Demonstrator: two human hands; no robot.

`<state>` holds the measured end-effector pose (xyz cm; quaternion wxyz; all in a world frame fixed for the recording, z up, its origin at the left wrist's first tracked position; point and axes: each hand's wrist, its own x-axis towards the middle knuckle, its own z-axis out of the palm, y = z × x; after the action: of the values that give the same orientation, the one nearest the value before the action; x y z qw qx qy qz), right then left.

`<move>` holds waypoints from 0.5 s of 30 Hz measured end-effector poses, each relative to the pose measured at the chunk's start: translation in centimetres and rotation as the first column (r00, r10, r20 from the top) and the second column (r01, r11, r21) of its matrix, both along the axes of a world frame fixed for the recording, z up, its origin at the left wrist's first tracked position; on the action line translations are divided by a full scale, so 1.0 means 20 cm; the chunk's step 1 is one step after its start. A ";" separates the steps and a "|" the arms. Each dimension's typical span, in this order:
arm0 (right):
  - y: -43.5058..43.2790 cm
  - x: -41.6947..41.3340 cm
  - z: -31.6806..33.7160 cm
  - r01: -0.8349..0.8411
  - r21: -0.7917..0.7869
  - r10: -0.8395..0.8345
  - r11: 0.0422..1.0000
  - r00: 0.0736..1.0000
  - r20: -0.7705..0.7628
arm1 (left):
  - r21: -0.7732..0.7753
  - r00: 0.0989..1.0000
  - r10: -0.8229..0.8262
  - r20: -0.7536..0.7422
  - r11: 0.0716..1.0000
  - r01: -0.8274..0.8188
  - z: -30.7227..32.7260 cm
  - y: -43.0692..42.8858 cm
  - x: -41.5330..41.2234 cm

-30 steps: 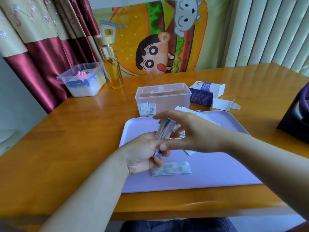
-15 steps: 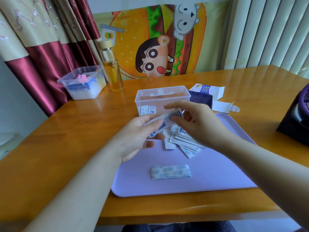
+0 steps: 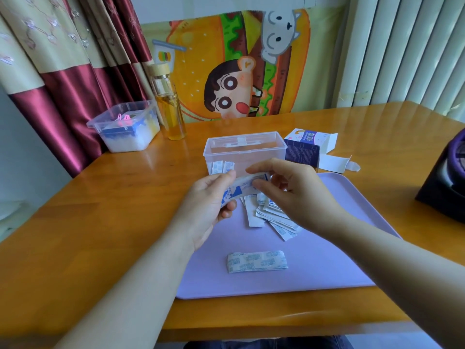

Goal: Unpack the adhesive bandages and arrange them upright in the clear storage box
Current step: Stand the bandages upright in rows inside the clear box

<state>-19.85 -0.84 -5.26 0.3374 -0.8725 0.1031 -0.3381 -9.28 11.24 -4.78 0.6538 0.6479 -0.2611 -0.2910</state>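
White bandage point(image 3: 245, 183) pinched by fingers of left hand point(image 3: 210, 200), right hand point(image 3: 295, 195); moved nearer clear box point(image 3: 261, 153).

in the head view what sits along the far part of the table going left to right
small plastic tub → glass bottle of yellow liquid → clear storage box → open bandage carton → dark purple object at the right edge

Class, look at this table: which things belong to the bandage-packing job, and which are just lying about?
Job: clear storage box, held bandages in left hand and right hand, loose pile, folded strip, opened carton, lilac tray.
Lying about: bottle of yellow liquid, plastic tub, dark object at right edge.
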 end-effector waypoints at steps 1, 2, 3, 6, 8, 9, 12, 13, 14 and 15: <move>0.00 0.00 0.00 0.011 0.023 -0.011 1.000 1.000 0.015 | 0.000 0.998 -0.001 0.064 1.000 0.001 0.00 0.00 -0.01; 0.00 0.00 0.01 0.022 0.040 -0.023 0.999 0.999 0.029 | 0.007 0.990 -0.002 0.142 1.000 0.002 0.00 0.01 -0.01; -0.01 0.00 0.01 0.033 0.049 -0.035 0.998 0.999 0.036 | 0.020 0.973 -0.008 0.232 1.000 0.004 0.01 0.01 -0.01; -0.01 0.01 0.04 0.056 0.047 -0.058 0.997 0.998 0.036 | 0.032 0.869 -0.019 0.495 0.999 0.004 0.03 0.03 0.00; -0.01 0.01 0.07 0.058 0.069 -0.062 0.996 0.997 0.048 | 0.019 0.795 0.001 0.606 1.000 -0.016 0.03 0.03 0.01; -0.01 0.02 0.08 0.043 0.124 -0.051 0.991 0.996 0.070 | 0.002 0.775 0.021 0.632 1.000 -0.028 0.03 0.03 0.01; 0.02 0.04 0.11 -0.154 0.525 0.045 0.837 0.976 0.215 | -0.097 0.778 0.114 0.618 0.993 -0.068 0.05 0.02 0.02; 0.03 0.06 0.11 -0.233 0.648 0.080 0.725 0.963 0.257 | -0.128 0.787 0.138 0.601 0.989 -0.076 0.06 0.01 0.02; 0.05 0.07 0.11 -0.286 0.724 0.112 0.628 0.954 0.279 | -0.150 0.795 0.157 0.586 0.985 -0.084 0.06 0.00 0.02; 0.07 0.09 0.11 -0.313 0.765 0.136 0.563 0.948 0.287 | -0.164 0.803 0.171 0.571 0.982 -0.092 0.07 0.00 0.02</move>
<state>-18.14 0.59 -3.11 0.7418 -0.5951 0.0981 -0.2932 -8.92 11.17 -3.44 0.6012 0.6789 -0.4213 -0.0151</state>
